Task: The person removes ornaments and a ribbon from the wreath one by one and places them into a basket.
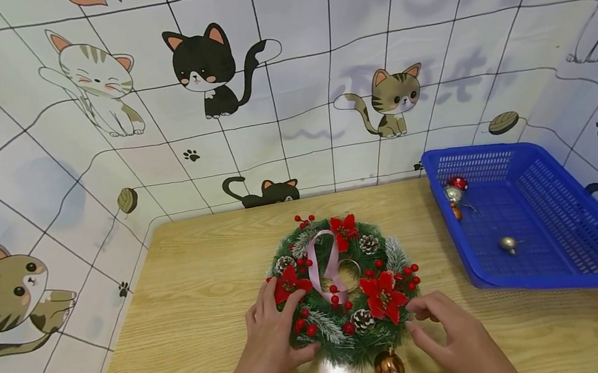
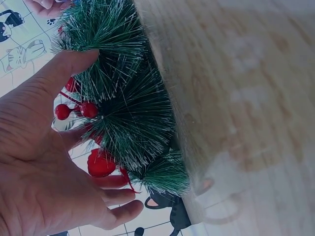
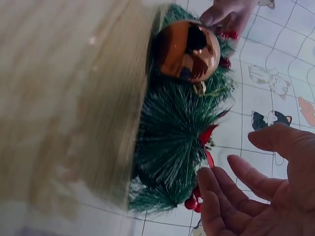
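A green Christmas wreath (image 1: pixel 347 350) lies on the wooden table, trimmed with red poinsettias (image 1: pixel 384 298), berries and pinecones (image 1: pixel 363 320). A loop of pink ribbon (image 1: pixel 314 267) stands at its centre. My left hand (image 1: pixel 273 333) spreads over the wreath's left side, fingers by a red flower and thumb at the front needles (image 2: pixel 133 118). On the other side, my right hand (image 1: pixel 454 338) has its loosely bent fingertips right at the wreath's edge, with nothing between thumb and fingers. A shiny copper ball ornament (image 1: pixel 389 369) sits at the wreath's front edge, between the hands.
A blue plastic basket (image 1: pixel 563 282) stands at the right. Inside are a red ornament (image 1: pixel 458 182), a silver ball (image 1: pixel 454 194), an orange one (image 1: pixel 456 212) and a small gold one (image 1: pixel 508 244). Cat-patterned sheeting (image 1: pixel 310 98) surrounds the wooden table (image 1: pixel 197 267).
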`<state>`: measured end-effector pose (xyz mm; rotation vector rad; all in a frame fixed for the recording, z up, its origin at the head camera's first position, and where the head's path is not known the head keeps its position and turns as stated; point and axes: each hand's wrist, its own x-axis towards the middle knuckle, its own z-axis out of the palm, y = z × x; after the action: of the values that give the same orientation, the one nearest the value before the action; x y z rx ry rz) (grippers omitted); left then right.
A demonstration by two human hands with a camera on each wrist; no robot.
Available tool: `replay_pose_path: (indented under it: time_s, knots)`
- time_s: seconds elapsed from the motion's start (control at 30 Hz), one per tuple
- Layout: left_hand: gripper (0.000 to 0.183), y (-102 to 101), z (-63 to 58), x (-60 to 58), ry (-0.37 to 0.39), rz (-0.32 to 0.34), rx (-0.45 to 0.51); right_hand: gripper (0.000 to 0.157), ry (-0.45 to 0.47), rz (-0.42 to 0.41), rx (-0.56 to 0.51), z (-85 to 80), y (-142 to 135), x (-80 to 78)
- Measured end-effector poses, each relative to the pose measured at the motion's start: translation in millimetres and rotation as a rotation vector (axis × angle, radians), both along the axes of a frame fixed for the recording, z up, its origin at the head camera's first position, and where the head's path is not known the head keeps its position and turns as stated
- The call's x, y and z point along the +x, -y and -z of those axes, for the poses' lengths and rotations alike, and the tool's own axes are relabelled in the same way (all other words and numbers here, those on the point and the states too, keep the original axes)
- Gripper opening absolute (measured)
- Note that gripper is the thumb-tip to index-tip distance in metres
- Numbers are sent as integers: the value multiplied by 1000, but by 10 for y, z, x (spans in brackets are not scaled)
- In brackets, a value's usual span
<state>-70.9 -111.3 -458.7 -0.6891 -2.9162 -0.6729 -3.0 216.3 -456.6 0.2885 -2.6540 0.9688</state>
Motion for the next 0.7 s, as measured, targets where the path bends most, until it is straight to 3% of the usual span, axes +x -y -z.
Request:
replay_pose_path:
  time_s: [0.1, 0.37, 0.7]
  knots:
    - [90, 2, 12, -5, -10, 6, -3, 28, 59, -27, -24, 8, 22, 18]
    - [89, 11, 30, -7, -9, 10, 8, 23, 333, -110, -36, -31, 41, 29]
    - [87, 10, -2, 7, 12, 7, 19, 34, 403, -135, 4, -22, 80, 21]
